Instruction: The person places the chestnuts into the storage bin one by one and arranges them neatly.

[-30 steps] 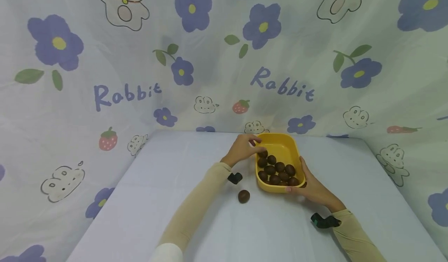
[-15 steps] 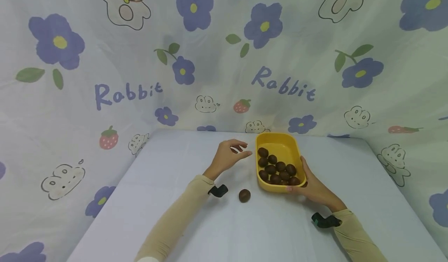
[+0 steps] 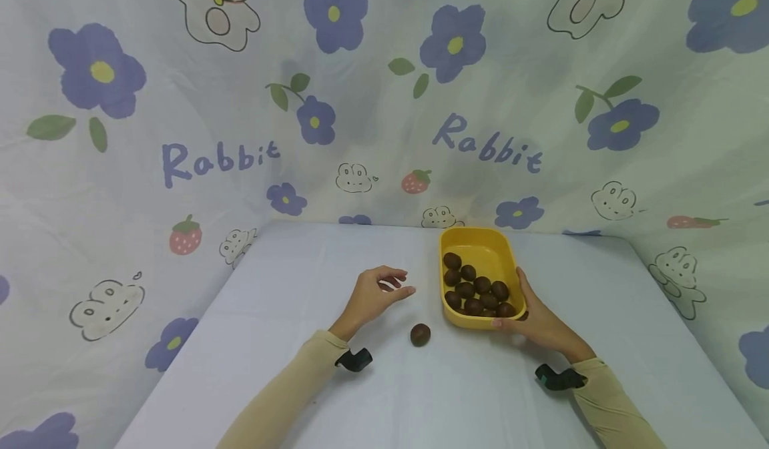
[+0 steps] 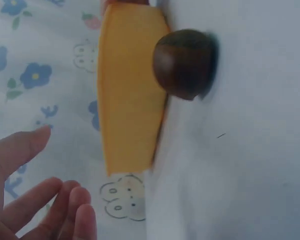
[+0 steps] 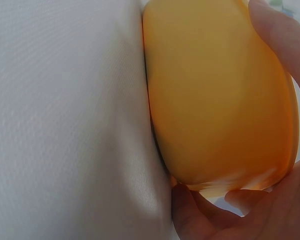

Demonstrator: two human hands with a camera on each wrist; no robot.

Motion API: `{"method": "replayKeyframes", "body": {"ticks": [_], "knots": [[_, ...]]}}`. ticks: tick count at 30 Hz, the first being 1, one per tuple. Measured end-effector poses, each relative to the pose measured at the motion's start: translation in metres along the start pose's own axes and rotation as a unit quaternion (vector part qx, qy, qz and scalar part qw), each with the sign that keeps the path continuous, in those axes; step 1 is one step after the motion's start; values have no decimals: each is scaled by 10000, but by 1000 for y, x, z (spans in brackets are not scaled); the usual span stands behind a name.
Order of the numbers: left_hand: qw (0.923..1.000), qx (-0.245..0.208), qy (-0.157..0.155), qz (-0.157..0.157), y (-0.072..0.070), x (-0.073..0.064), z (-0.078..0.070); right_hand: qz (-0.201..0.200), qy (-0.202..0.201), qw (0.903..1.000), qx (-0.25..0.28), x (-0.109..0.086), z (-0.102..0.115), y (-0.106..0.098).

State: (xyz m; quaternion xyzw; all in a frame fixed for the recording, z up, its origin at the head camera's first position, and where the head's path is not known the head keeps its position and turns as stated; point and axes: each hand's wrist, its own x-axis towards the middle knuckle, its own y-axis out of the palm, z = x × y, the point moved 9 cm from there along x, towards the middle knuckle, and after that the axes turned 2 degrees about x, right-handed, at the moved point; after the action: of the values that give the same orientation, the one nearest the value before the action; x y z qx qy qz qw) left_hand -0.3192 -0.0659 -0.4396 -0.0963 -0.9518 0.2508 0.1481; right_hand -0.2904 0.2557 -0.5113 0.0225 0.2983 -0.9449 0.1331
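A yellow rectangular tub [image 3: 483, 257] with rounded corners stands near the table's far side. Several round, dark brown chestnuts [image 3: 465, 290] lie heaped in its near half. My right hand [image 3: 543, 325] grips the tub's near right corner, thumb at the front and fingers along the right side; the right wrist view shows them against the tub's wall [image 5: 215, 100]. One loose chestnut [image 3: 420, 335] rests on the table, left of the tub's near end, large and glossy brown in the left wrist view. My left hand [image 3: 371, 295] hovers up and left of this chestnut, fingers loosely bent, holding nothing.
A white cloth [image 3: 480, 395] covers the table. Behind it hangs a pale curtain [image 3: 372, 129] printed with flowers and rabbits. Small black devices sit on the left wrist [image 3: 356, 360] and right wrist [image 3: 559, 377].
My left hand has let go of a chestnut at the tub's left side and moved left and nearer, beside the loose chestnut. The right hand and tub stay in place.
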Motion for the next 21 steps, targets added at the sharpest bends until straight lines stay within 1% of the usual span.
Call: {"method": "replayKeyframes", "body": {"ticks": [4, 10, 13, 16, 21], "knots": [[9999, 41, -77, 99, 4, -12, 7, 4, -9, 10000, -16, 0, 0, 0], [9985, 32, -405, 357, 16, -26, 17, 0, 9, 10000, -37, 0, 0, 1], [9976, 37, -488, 481, 21, -32, 18, -1, 4, 10000, -45, 0, 0, 1], [9971, 81, -504, 568, 25, -37, 17, 0, 5, 10000, -83, 0, 0, 1], [9962, 207, -511, 670, 31, -43, 16, -2, -139, 9999, -10, -1, 3, 0]]}}
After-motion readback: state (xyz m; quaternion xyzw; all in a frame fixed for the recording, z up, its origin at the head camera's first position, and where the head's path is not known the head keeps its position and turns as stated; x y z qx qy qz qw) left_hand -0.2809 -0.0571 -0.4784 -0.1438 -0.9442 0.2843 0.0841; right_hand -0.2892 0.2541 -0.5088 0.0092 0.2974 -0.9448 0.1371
